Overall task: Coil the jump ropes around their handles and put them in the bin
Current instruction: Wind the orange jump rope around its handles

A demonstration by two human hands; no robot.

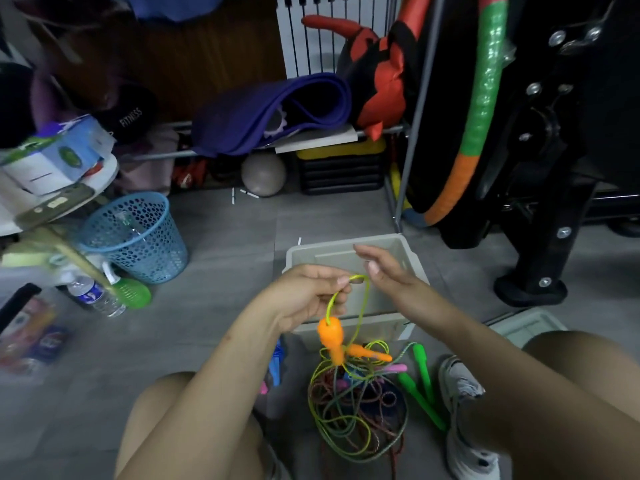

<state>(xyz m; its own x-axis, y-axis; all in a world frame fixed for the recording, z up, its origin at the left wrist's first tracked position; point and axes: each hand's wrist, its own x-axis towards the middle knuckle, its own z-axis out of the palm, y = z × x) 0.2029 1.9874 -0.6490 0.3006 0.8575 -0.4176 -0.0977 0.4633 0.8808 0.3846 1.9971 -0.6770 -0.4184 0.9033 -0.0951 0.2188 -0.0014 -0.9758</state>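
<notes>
Over bin [408, 249], L hand [308, 296] pinches yellow-green rope [360, 313].

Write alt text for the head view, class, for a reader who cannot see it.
A person's left hand pinches a yellow-green rope with an orange handle dangling, while the open right hand hovers over a grey bin. More ropes lie tangled on the floor below.

Orange-handled yellow-green jump rope [330, 336] dangling, grey bin [349, 251] behind
</notes>
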